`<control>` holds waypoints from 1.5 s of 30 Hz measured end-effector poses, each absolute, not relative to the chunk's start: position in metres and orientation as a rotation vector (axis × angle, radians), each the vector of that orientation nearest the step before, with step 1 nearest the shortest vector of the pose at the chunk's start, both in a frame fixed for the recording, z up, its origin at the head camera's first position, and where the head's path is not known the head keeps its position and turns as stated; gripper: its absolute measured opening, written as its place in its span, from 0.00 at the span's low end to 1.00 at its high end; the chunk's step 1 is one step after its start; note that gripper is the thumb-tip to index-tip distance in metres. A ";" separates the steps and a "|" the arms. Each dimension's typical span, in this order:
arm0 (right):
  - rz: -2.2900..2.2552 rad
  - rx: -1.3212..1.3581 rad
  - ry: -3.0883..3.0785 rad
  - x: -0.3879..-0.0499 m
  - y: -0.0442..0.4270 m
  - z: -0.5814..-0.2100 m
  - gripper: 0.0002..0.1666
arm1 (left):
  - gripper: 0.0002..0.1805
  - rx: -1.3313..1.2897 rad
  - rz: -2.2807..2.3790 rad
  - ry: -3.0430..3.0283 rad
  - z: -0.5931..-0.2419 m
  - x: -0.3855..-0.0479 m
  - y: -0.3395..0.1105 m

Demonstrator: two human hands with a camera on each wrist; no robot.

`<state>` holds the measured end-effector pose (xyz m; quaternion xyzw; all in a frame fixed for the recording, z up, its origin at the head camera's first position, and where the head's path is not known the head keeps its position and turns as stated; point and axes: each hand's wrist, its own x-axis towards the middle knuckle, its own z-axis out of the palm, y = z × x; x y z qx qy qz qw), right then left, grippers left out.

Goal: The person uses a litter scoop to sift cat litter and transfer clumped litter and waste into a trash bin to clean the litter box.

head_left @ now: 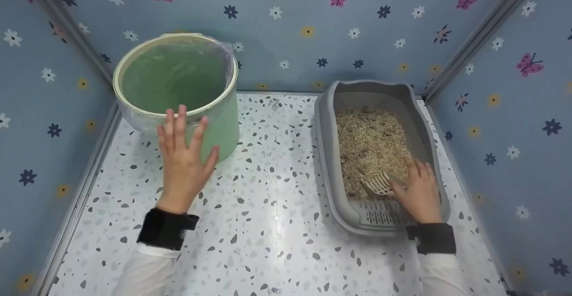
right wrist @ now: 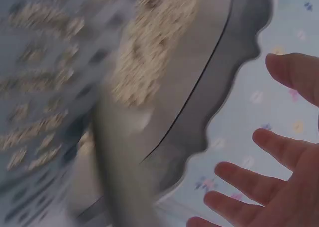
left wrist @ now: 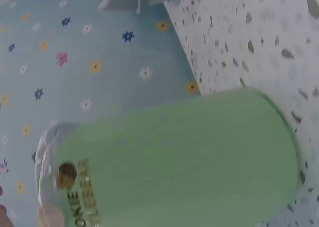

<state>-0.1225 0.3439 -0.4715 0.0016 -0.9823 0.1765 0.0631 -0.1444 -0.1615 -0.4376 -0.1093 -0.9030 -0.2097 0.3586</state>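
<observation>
My left hand (head_left: 183,166) is spread, fingers straight, in front of the green bin (head_left: 225,126); its fingertips overlap the near rim, and contact is unclear. In the left wrist view, fingertips show at the lower left beside the lined end of the bin (left wrist: 179,157). My right hand (head_left: 420,193) is over the near right part of the grey litter tray (head_left: 328,153). Beside its thumb, a slotted scoop (head_left: 380,185) lies on the litter (head_left: 371,139). The right wrist view shows that hand (right wrist: 279,187) with fingers spread, apart from the blurred scoop handle (right wrist: 119,172).
Blue patterned panels (head_left: 277,32) with flowers and butterflies stand behind and on both sides. A speckled white floor (head_left: 272,175) lies between bin and tray. A clear liner (head_left: 228,59) hangs over the bin's rim. The tray's near end has a slotted grey step (head_left: 380,213).
</observation>
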 end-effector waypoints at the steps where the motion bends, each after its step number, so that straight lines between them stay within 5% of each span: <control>1: 0.530 -0.018 -2.964 -0.119 0.351 -0.473 0.44 | 0.35 -0.234 -0.547 -2.330 -0.431 -0.147 -0.171; 16: 0.755 -0.193 -3.013 -0.098 0.381 -0.493 0.43 | 0.51 0.726 -1.445 -2.545 -0.361 -0.208 -0.274; 27: 0.834 -0.241 -3.002 -0.085 0.373 -0.495 0.42 | 0.43 0.844 -1.538 -2.628 -0.374 -0.234 -0.288; 35: 0.711 -0.216 -2.891 -0.079 0.368 -0.505 0.28 | 0.29 0.809 -1.381 -2.651 -0.372 -0.239 -0.284; 45: 0.656 -0.257 -2.796 -0.079 0.364 -0.517 0.14 | 0.29 0.804 -1.521 -2.598 -0.371 -0.240 -0.285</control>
